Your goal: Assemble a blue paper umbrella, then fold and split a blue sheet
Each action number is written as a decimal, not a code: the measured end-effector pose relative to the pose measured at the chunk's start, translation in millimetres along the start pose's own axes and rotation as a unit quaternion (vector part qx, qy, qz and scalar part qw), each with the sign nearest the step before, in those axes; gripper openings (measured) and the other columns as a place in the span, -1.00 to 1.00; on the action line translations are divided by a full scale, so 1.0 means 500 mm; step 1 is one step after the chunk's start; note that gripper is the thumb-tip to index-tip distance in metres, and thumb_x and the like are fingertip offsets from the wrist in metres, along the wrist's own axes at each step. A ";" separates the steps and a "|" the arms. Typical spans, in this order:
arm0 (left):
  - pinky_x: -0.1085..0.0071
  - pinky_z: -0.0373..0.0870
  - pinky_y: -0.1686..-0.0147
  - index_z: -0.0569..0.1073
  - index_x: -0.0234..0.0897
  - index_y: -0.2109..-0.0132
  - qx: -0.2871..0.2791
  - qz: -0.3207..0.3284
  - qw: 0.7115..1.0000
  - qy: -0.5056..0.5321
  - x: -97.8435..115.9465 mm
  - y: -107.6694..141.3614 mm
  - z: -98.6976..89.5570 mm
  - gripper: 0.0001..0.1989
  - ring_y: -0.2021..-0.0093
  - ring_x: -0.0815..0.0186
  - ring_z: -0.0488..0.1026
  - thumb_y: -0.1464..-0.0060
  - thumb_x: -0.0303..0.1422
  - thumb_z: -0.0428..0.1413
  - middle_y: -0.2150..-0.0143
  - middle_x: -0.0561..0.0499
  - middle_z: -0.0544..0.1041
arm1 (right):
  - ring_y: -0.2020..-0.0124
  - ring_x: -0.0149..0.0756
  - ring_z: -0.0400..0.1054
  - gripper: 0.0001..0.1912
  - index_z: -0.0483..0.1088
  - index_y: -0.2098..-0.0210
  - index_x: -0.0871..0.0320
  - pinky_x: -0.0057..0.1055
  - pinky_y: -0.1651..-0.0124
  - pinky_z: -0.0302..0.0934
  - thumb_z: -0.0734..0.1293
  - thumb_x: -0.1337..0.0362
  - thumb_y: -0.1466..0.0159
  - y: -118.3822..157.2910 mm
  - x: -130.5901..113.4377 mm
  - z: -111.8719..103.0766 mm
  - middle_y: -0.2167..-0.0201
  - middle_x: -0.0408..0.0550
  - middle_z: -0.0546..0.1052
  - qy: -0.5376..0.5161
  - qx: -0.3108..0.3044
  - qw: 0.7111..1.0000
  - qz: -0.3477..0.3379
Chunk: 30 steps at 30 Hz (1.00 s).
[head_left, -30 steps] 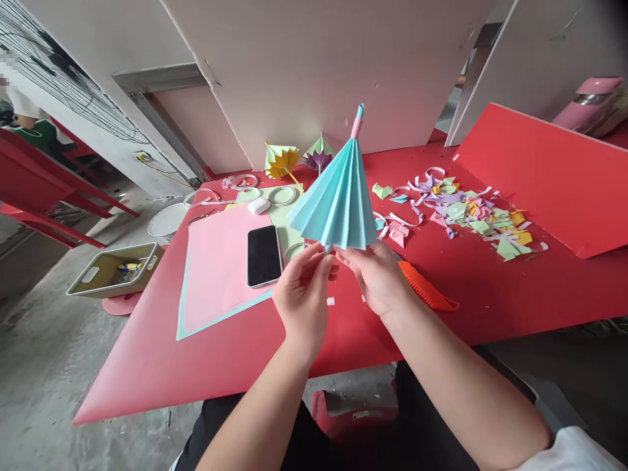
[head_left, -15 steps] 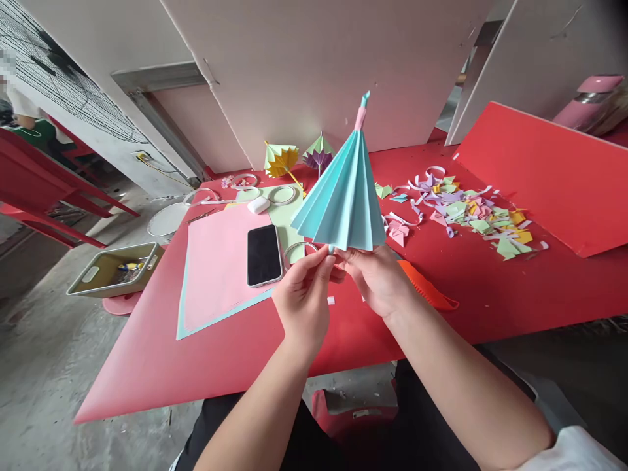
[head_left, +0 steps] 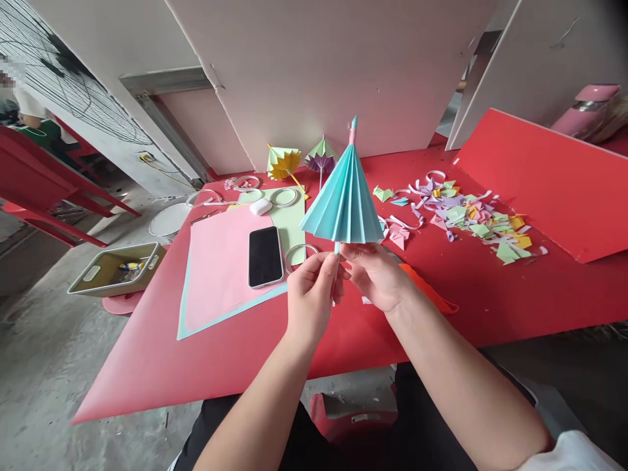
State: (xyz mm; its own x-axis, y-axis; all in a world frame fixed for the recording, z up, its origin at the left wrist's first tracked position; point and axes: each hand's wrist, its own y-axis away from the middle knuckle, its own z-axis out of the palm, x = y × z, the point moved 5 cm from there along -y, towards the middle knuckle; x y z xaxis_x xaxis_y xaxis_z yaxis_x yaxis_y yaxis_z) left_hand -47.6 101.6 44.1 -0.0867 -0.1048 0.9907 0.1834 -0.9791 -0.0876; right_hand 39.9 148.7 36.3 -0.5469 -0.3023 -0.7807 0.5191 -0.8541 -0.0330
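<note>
A pleated turquoise paper umbrella (head_left: 343, 203) stands nearly upright in front of me, its pink and turquoise tip pointing up. My left hand (head_left: 314, 288) pinches the thin light-blue stick below the canopy between thumb and fingers. Close beside it, my right hand (head_left: 375, 275) is closed at the canopy's lower edge and the stick; some of its fingers are hidden. Behind the umbrella, a yellow and green paper umbrella (head_left: 284, 163) and a purple and green paper umbrella (head_left: 321, 160) rest near the wall.
Pink paper sheets (head_left: 220, 275) and a black-screened phone (head_left: 265, 257) lie to the left on the red table (head_left: 147, 366). Coloured paper scraps (head_left: 481, 216) are heaped at the right. An orange tool (head_left: 432, 291) lies by my right forearm. A bin (head_left: 118, 268) stands off the table's left side.
The umbrella has moved slightly down and stands more upright, its tip shifted left. More of the stick shows below the canopy. Both hands stay at its base.
</note>
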 end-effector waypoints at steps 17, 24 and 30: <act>0.48 0.32 0.48 0.42 -0.33 0.41 -0.055 -0.055 0.996 0.046 -0.018 -0.017 0.001 -0.71 0.56 0.43 0.35 -0.11 -0.19 0.05 0.54 0.06 0.40 | 0.57 -0.45 0.19 -0.81 0.48 0.38 0.16 -0.42 0.58 0.11 0.41 0.17 -0.07 -0.003 0.010 -0.021 0.49 -0.13 0.41 0.032 0.047 0.998 0.017; 0.44 0.36 0.39 0.43 -0.36 0.35 -0.082 -0.080 0.991 0.073 -0.027 -0.018 0.006 -0.69 0.49 0.40 0.38 -0.09 -0.14 0.05 0.48 0.01 0.44 | 0.61 -0.48 0.15 -0.78 0.44 0.38 0.18 -0.46 0.62 0.06 0.40 0.15 -0.07 -0.002 0.010 -0.019 0.55 -0.17 0.36 0.011 0.018 0.999 0.041; 0.53 0.25 0.54 0.35 -0.34 0.39 -0.123 -0.096 0.982 0.111 -0.038 -0.012 0.024 -0.68 0.56 0.45 0.33 -0.11 -0.14 0.03 0.53 0.07 0.38 | 0.74 -0.46 0.16 -0.71 0.42 0.32 0.17 -0.47 0.73 0.10 0.35 0.07 -0.11 0.001 0.009 -0.017 0.68 -0.23 0.34 0.035 0.005 0.997 0.065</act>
State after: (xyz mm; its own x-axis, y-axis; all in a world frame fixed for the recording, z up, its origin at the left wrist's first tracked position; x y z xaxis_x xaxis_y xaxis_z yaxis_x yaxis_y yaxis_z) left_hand -35.5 111.7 27.1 -0.3129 0.0766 0.9467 -0.0962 -0.9942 0.0487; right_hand 43.1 150.6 27.7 -0.4283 -0.3808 -0.8195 0.5758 -0.8139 0.0773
